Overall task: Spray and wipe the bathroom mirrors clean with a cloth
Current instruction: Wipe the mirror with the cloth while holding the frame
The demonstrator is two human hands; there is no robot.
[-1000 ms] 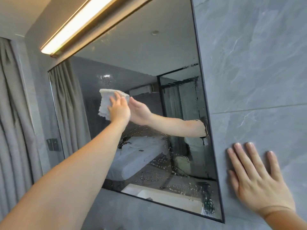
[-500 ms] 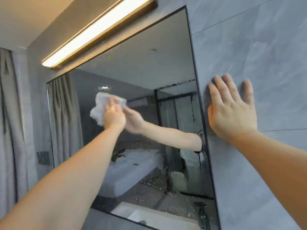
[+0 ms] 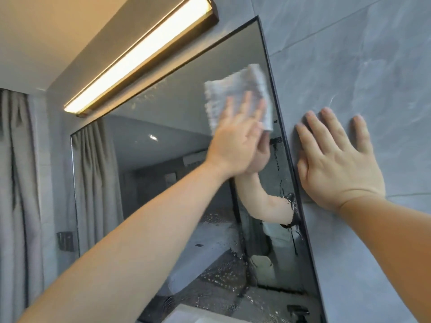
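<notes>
The person's left hand (image 3: 235, 141) is pressing a pale cloth (image 3: 238, 89) flat against the mirror (image 3: 163, 159), fingers straight and spread over it rather than curled round it. The cloth is sitting in the glass's upper right corner, just beside the dark frame edge. At three o'clock from it, off the glass, the right hand (image 3: 335, 164) is lying open and flat on the grey wall tile (image 3: 373, 66), holding nothing and seemingly bracing the body. From the cloth, the mirror's long side is running away toward eight o'clock under the light bar (image 3: 140, 54). Droplets and dark runs (image 3: 221, 273) are showing at six o'clock, down the right edge and along the bottom. To my eye the next stroke is heading that way, and the left hand is the nearer one.
</notes>
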